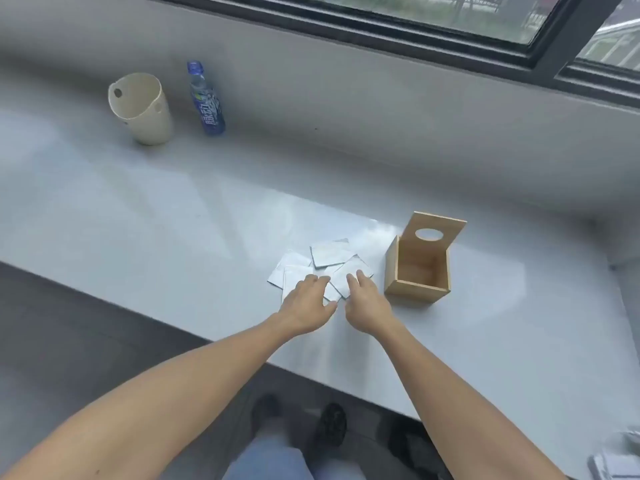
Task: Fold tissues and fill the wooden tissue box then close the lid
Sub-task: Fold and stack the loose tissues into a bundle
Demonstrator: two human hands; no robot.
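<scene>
Several white folded tissues [330, 254] lie overlapping on the pale ledge [173, 220]. My left hand [306, 304] rests flat on the near-left tissues, fingers apart. My right hand [367, 303] lies with its fingertips on the near-right tissue, fingers spread, holding nothing. To their right stands the wooden tissue box [417, 271], empty inside. Its lid [436, 233], with an oval hole, is swung up at the back.
A cream bucket [142, 107] and a blue drink bottle [206, 98] stand far left against the wall. A window runs along the top. The ledge's front edge drops to the dark floor, where my shoes [330, 424] show. More white paper [620, 462] lies at the bottom right.
</scene>
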